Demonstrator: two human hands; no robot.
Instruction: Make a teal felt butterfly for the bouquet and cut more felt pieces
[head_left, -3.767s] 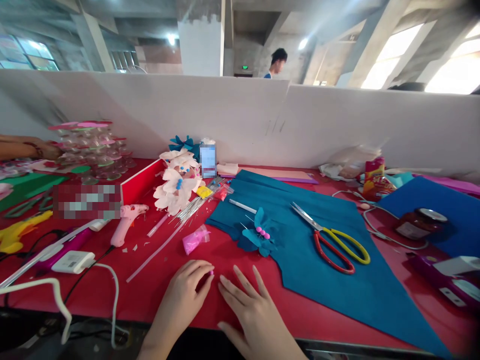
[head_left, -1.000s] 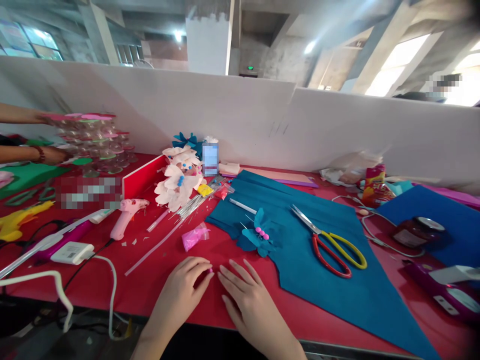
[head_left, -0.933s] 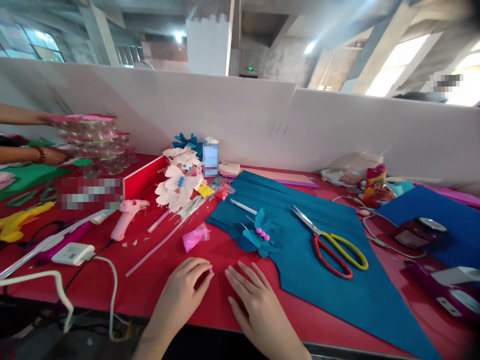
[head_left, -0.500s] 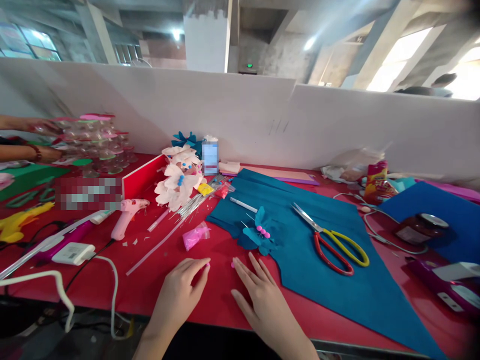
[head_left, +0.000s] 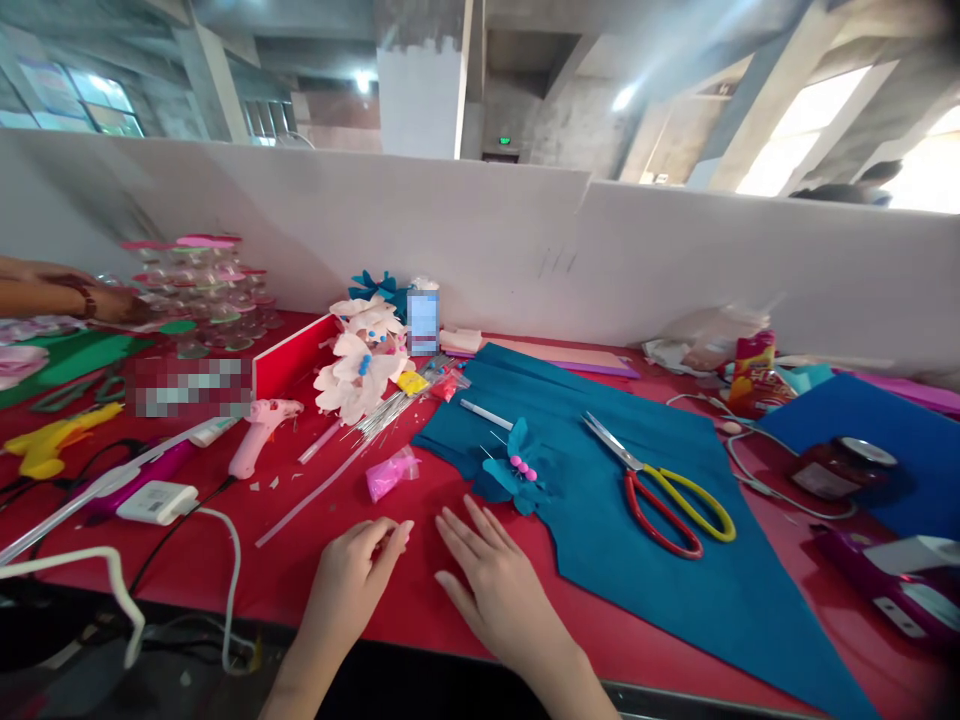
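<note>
My left hand (head_left: 356,570) hovers over or rests on the red table near its front edge, thumb and forefinger drawn together. Whatever lies between those fingertips, if anything, is too small to make out. To its right, my right hand (head_left: 491,580) is open with fingers stretched out and nothing visible in it. Just beyond both hands lies a small bag of pink beads (head_left: 390,474). A teal fabric flower (head_left: 517,470) with pink beads at its centre and thin wire ends sits on the teal sheet (head_left: 637,600), close to my right fingertips.
Scissors (head_left: 660,490) with red and yellow handles and a white pen (head_left: 484,413) lie on the sheet. Left are a pink glue gun (head_left: 259,435), wires (head_left: 386,415), pale fabric flowers (head_left: 356,365) and a white charger (head_left: 157,503). A co-worker's hands (head_left: 97,300) are beside stacked clear jars (head_left: 217,290).
My right hand has shifted left, toward my left hand, and the pink speck near its fingertip no longer shows. My left hand has barely moved. The co-worker's hands have changed position.
</note>
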